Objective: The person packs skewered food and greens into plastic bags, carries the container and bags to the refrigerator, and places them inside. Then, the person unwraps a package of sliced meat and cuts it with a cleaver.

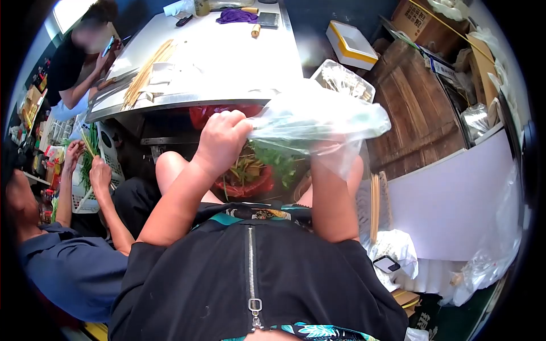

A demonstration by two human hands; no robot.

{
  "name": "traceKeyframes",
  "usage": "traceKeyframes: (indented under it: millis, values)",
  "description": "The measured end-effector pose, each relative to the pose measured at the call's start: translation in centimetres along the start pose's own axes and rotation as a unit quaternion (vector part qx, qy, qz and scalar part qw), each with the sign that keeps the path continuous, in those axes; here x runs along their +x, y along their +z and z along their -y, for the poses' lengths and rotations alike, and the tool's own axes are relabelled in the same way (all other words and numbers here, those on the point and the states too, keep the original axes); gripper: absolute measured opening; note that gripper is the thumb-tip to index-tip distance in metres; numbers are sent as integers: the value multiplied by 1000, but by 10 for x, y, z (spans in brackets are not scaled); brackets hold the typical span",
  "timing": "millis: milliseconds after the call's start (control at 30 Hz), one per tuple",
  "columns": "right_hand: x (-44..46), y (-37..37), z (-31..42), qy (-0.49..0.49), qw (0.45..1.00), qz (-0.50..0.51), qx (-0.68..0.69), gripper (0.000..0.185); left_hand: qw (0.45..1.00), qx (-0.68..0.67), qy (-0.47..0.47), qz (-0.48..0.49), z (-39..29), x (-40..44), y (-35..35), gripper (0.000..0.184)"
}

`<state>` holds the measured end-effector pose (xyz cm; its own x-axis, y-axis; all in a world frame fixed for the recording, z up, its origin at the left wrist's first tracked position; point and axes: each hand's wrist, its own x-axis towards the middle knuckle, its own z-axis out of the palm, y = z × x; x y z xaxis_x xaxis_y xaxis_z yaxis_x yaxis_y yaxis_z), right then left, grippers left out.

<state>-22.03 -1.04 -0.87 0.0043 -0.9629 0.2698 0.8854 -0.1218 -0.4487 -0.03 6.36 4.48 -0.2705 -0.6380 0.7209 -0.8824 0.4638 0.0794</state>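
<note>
A clear plastic bag (324,116) stretches out in front of me, above my knees. My left hand (223,139) is closed in a fist around its gathered left edge. My right hand (330,146) is at the bag's underside, mostly covered by the cloudy film, so its fingers do not show. Leafy green herbs (278,165) hang below the bag. Between my legs, a red plastic bag (259,184) holds yellowish-green stems and leaves. Whether the herbs are inside the clear bag or behind it, I cannot tell.
A white-topped table (227,62) ahead bears wooden skewers (149,71) and a purple cloth (237,16). At left, a co-worker's hands (101,171) hold green stems near a white basket (108,153); another person holds a phone. A phone (387,263) lies at right.
</note>
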Motion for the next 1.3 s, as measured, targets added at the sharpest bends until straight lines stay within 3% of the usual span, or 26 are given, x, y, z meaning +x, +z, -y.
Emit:
traceKeyframes:
  millis: [67, 100, 167, 200, 233, 267, 300, 333, 367, 400, 467, 533, 567, 600, 700, 800, 833, 967, 1067, 1100, 1133, 1200, 1233, 1267, 1300]
  values:
    - [2, 1, 1, -4, 1000, -3, -23, 23, 999, -6, -20, 26, 12, -4, 14, 12]
    - [6, 3, 1, -2, 999, -4, -32, 23, 999, -40, -5, -21, 17, -10, 28, 11]
    - [13, 7, 3, 1, 999, -4, -48, 22, 991, -45, -65, 109, 10, -20, 42, 11]
    - [17, 9, 3, 1, 998, -3, -58, 21, 987, -136, -61, 67, 6, -29, 58, 4]
    - [21, 9, 3, 1, 998, 0, -67, 21, 980, -118, -18, 162, -10, -26, 55, 3]
    - [24, 10, 4, 0, 997, 0, -79, 21, 950, -190, -23, 246, -26, -26, 53, 4]
    - [28, 11, 3, 2, 996, 3, -93, 20, 957, -217, 46, 186, -38, -32, 58, 7]
    - [32, 11, 2, 0, 994, 7, -105, 20, 936, -266, 40, 226, -52, -33, 54, 11]
    - [35, 12, 3, -2, 993, 10, -119, 19, 917, -339, 48, 203, -57, -38, 54, 13]
    - [39, 14, 2, -4, 991, 14, -132, 19, 891, -358, 89, 264, -65, -29, 38, 18]
    - [49, 18, 3, -11, 985, 26, -168, 18, 862, -417, 121, 263, -71, -41, 45, 19]
    - [53, 26, 4, -28, 974, 39, -221, 17, 839, -438, 117, 300, -73, -38, 29, 24]
    - [54, 29, 6, -43, 962, 41, -265, 17, 844, -431, 72, 311, -71, -31, 12, 24]
    - [50, 34, 9, -62, 946, 46, -316, 16, 844, -427, 34, 322, -69, -18, -4, 24]
    - [17, 54, 22, -140, 856, 100, -488, 15, 900, -412, -23, 139, -50, 14, -26, 21]
    - [2, 60, 9, -219, 715, 192, -636, 14, 926, -367, -91, 0, -46, 35, -38, 35]
    - [4, 59, -2, -244, 663, 211, -675, 14, 929, -350, -117, -14, -53, 37, -38, 51]
    - [27, 45, -42, -304, 520, 190, -775, 12, 972, -224, -55, -37, -74, 35, -15, 62]
    - [51, 29, -64, -324, 468, 151, -808, 11, 984, -157, -83, 12, -70, 25, 13, 61]
    - [57, 21, -70, -328, 464, 141, -811, 10, 972, -198, -125, 20, -67, 21, 19, 40]
    - [60, 13, -77, -334, 466, 133, -808, 10, 972, -199, -124, 27, -64, 17, 21, 40]
    - [63, -2, -85, -393, 519, 106, -751, 10, 956, -259, -117, 71, -57, 12, 20, 18]
    - [58, 4, -78, -404, 446, 130, -788, 10, 942, -301, -126, 78, -59, 16, 9, 10]
    - [47, 11, -75, -344, 557, 80, -752, 7, 916, -377, -115, 78, -58, 19, -3, 11]
    - [41, 10, -70, -353, 458, 132, -805, 6, 920, -379, -95, 41, -60, 22, -16, 10]
